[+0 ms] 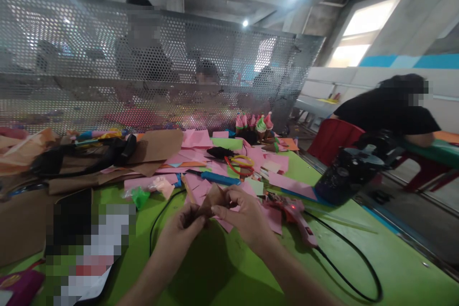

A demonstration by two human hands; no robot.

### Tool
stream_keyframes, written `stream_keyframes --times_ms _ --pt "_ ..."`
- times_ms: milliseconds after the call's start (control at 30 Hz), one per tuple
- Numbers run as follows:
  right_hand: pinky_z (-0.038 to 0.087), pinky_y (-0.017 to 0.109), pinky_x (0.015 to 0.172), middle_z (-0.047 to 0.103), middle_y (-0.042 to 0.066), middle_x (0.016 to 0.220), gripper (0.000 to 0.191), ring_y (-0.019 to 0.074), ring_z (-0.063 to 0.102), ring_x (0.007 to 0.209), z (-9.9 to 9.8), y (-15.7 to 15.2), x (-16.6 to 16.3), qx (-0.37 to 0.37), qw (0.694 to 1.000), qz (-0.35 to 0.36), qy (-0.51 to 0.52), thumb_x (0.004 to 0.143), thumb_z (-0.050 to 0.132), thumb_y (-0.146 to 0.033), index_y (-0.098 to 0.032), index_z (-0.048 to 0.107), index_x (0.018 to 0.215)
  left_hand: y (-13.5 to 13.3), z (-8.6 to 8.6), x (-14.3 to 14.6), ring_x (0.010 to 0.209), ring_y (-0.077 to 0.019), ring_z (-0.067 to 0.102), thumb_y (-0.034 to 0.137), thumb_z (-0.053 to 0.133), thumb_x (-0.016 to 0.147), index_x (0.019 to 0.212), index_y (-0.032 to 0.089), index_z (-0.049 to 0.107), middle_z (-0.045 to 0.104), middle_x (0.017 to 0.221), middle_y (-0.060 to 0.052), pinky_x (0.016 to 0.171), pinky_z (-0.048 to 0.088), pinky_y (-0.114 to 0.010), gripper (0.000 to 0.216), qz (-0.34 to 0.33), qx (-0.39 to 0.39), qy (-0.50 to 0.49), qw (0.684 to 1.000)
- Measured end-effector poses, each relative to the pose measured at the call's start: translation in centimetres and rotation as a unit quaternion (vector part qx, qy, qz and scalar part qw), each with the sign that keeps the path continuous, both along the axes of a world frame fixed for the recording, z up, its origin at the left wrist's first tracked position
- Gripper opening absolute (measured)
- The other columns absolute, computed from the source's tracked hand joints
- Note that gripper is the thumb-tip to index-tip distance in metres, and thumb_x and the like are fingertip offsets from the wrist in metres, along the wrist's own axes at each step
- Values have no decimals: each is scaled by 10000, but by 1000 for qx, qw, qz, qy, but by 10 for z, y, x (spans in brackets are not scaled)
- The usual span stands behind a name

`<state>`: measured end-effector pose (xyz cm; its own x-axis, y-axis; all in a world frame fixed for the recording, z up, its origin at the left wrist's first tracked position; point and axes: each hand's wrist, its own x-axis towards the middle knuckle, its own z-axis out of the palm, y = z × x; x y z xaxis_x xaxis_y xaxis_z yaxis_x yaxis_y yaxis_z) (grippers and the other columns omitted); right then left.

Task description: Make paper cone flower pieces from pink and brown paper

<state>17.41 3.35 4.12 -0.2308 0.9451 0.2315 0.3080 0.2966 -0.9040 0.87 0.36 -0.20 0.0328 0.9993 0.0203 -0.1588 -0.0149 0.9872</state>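
My left hand (186, 227) and my right hand (244, 215) meet over the green table (376, 258), both pinched on a small folded piece of brown paper (211, 200) held between them. The left fingers grip its lower left end, the right fingers wrap its upper right side. Pink paper sheets (201, 186) lie just beyond the hands. A pink hot glue gun (297, 217) rests right of my right hand, its black cord (351, 258) curling over the table.
Brown card (158, 146), scissors with red and yellow handles (240, 163), a blue cutter (224, 179) and small paper cones (260, 124) litter the far table. A dark bottle (349, 172) stands right. A perforated metal screen (143, 67) backs the table; people sit behind and at right.
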Motion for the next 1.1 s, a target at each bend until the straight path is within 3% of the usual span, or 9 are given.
stream_keyframes --times_ms 200,433,767,1100 --pt "417 280 656 559 16 752 175 175 546 726 1 -1 0 3 1000 -1 3 702 677 -295 -175 579 620 0 4 0 685 -158 549 345 722 683 742 173 675 630 675 5 666 419 -255 188 4 -5 2 1000" --pt "408 261 635 567 -8 706 146 156 537 698 -3 7 6 -30 998 -1 49 711 683 -297 -174 609 680 -2 4 -1 756 -172 590 350 728 707 817 177 694 684 780 -20 695 435 -258 208 -5 -9 -23 1000" --pt "433 275 639 550 5 745 217 160 525 701 1 3 1 -58 996 -6 61 675 697 -350 -180 567 643 2 2 -1 658 -146 536 349 708 685 718 176 649 607 654 17 639 403 -244 186 18 6 0 1000" --pt "450 276 628 545 0 739 219 158 539 688 2 2 0 -47 997 0 63 685 698 -356 -178 576 649 1 1 0 671 -152 541 345 725 677 723 178 655 611 663 15 657 415 -250 187 17 11 -23 1000"
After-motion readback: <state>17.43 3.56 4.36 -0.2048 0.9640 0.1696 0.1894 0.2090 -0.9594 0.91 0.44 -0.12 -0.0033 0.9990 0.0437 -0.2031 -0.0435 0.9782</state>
